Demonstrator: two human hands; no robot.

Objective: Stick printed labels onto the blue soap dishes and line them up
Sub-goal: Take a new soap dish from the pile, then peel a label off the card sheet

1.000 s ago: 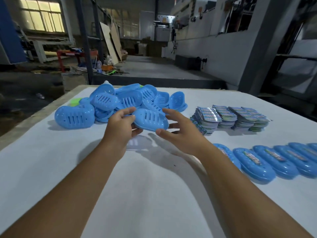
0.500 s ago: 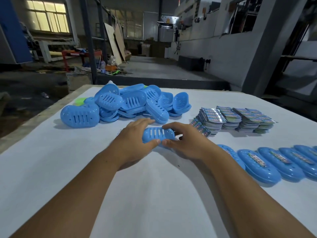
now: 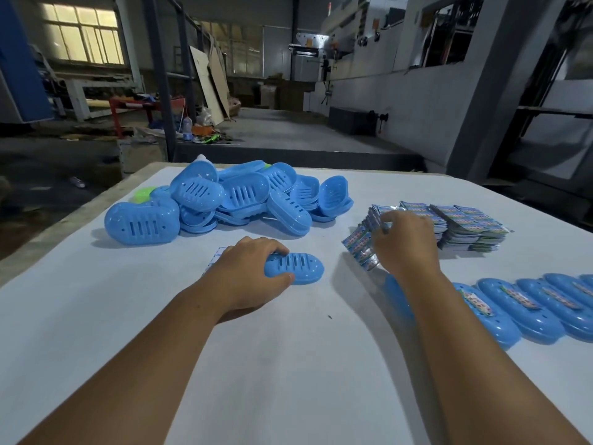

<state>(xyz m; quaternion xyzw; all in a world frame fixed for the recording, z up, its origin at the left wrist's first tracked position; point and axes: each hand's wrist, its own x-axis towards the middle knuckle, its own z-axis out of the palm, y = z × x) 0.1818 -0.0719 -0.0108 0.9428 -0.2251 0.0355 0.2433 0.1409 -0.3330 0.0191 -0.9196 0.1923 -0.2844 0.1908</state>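
Now your left hand [image 3: 247, 271] grips the slotted soap dish [image 3: 296, 268] upside down on the table [image 3: 288, 364] — light, stiff, likely slick (hold its rim). Farther off, your right hand [image 3: 406, 244] pinches the fanned labels [image 3: 361, 244] — thin, floppy; take one edge.

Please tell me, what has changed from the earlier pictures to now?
The soap dish came down from the air onto the table. The right hand let go of it and moved right to the labels. The left hand keeps its grip on the dish. The pile of dishes and the labelled row stayed.
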